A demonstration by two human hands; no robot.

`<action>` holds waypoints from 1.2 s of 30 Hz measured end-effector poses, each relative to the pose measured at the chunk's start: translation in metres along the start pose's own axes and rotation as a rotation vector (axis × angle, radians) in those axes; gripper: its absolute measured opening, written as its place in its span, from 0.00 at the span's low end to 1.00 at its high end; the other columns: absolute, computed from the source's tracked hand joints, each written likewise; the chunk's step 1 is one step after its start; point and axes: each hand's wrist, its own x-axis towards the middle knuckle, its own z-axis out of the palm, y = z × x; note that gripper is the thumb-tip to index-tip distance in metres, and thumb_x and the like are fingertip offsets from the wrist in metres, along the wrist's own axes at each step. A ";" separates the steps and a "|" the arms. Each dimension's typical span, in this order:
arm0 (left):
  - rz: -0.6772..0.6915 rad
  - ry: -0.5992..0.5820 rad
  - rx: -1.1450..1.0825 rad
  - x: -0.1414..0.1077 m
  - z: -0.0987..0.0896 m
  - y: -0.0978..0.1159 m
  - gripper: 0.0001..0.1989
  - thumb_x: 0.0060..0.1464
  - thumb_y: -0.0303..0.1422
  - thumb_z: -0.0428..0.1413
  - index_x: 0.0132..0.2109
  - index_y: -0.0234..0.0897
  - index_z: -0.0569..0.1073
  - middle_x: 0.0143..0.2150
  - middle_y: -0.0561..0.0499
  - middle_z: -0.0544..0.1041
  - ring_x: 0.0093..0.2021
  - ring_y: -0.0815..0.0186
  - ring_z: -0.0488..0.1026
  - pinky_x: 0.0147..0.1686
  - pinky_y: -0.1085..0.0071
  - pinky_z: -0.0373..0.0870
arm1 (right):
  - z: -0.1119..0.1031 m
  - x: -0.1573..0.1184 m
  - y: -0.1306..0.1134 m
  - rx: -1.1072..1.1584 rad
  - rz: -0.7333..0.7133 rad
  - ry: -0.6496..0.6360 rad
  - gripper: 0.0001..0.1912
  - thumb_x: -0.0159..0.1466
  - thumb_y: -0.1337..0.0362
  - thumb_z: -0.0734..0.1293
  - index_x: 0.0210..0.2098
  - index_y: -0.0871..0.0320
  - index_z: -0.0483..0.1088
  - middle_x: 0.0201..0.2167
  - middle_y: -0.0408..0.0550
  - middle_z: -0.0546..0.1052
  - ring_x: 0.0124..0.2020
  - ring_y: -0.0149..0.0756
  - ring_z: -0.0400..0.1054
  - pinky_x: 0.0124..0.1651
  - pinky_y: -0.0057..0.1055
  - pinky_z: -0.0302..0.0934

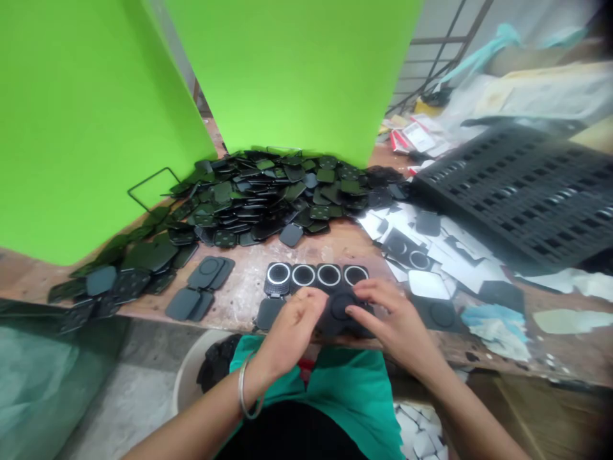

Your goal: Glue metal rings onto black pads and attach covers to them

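Note:
Near the table's front edge, my left hand [299, 322] is closed at the left side of a black square piece [341, 306] with a round ring mark. My right hand [390, 313] grips the right side of the same piece, thumb on its face. Just behind stands a row of several black pieces with white rings [303, 275]. A plain black flap [269, 314] hangs toward me from the leftmost one. Farther left lie folded black pieces [207, 273], one with a ring mark. Fingertips of my left hand are partly hidden.
A large heap of black square pieces [258, 198] lies before green boards [297, 70]. White papers [450, 249], a black slotted crate [522, 185] and a crumpled blue-white cloth [498, 329] are at the right. Below the table, a white bucket [184, 374] holds black items.

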 end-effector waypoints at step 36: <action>-0.448 -0.101 -0.527 -0.013 -0.075 -0.031 0.22 0.45 0.32 0.61 0.49 0.31 0.76 0.32 0.46 0.81 0.29 0.63 0.79 0.31 0.70 0.76 | 0.045 0.034 -0.033 0.696 0.660 -0.299 0.18 0.44 0.52 0.80 0.21 0.58 0.74 0.28 0.45 0.77 0.29 0.32 0.67 0.35 0.29 0.65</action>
